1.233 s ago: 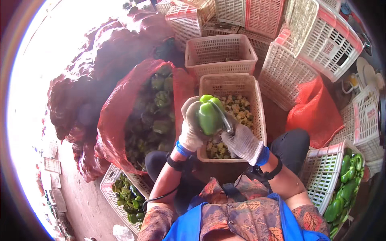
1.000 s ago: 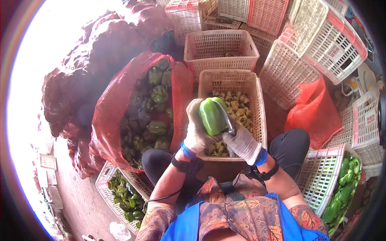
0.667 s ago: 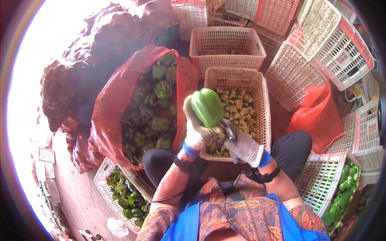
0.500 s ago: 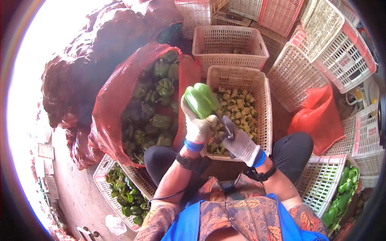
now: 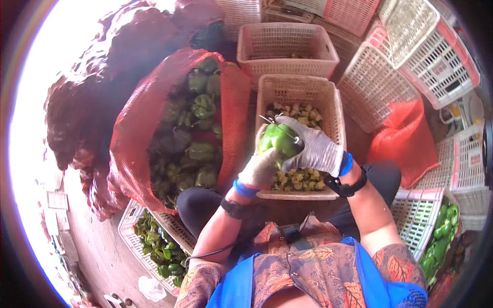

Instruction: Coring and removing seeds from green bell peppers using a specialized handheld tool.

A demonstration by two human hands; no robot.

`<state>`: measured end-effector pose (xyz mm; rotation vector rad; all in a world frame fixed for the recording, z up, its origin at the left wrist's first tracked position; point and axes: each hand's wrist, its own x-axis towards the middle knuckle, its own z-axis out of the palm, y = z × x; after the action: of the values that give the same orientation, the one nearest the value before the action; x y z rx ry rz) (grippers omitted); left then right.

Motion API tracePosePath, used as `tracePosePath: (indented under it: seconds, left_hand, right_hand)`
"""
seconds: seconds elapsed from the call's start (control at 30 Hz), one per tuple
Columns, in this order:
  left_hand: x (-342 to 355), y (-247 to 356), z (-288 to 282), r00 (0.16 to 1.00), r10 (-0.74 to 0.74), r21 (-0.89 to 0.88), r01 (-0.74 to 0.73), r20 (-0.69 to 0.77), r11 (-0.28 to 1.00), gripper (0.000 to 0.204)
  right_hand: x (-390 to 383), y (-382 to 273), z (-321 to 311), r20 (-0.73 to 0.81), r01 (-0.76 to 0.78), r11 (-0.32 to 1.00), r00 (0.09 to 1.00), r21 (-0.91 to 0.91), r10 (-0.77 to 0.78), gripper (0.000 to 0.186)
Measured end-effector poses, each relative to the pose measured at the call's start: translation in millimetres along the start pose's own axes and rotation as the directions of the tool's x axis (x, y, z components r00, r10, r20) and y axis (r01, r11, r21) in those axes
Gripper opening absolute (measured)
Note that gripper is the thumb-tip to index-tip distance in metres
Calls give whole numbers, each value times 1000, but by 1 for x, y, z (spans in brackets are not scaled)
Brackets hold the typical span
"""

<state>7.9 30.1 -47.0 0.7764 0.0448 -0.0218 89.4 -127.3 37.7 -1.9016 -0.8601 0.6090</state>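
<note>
Right hand (image 5: pixel 319 149) has moved onto pepper (image 5: pixel 279 139); tilted crate (image 5: pixel 423 57) bears label (image 5: pixel 440 68).

Matt, knit-textured cloth gloves (image 5: pixel 322 151) meet a smooth, glossy pepper (image 5: pixel 277 139); the openwork crate (image 5: pixel 337 120) is dull plastic, the sack (image 5: pixel 134 136) rough woven mesh.

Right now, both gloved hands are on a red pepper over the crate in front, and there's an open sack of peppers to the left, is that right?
Not quite: the pepper is green, not red, as the head view shows. The left hand and right hand are both on it, over the crate, and the open sack is to the left.
</note>
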Motion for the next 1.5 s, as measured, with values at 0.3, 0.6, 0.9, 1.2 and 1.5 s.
tracePosePath:
  seconds: [0.3, 0.6, 0.9, 1.2, 1.5]
  left_hand:
    - [9, -6, 8, 982, 149, 207, -122, -116, 971, 62]
    - [34, -41, -38, 829, 147, -85, -228, -540, 970, 28]
    - [15, 5, -20, 989, -129, -642, 48, -79, 765, 44]
    - [-4, -32, -47, 925, -329, -544, 378, 190, 749, 48]
    - [11, -48, -41, 948, -142, -261, 67, -283, 963, 35]
  right_hand:
    - [-8, 53, 48, -407, 175, 971, 908, 166, -94, 75]
    - [10, 51, 86, -550, 229, 848, 830, 478, 86, 65]
    - [2, 109, 36, -64, 161, -362, 962, 918, 266, 43]
    - [-9, 92, 24, -21, -280, 780, 936, 560, 351, 54]
    - [-24, 6, 66, -183, -185, 922, 975, -340, 128, 57]
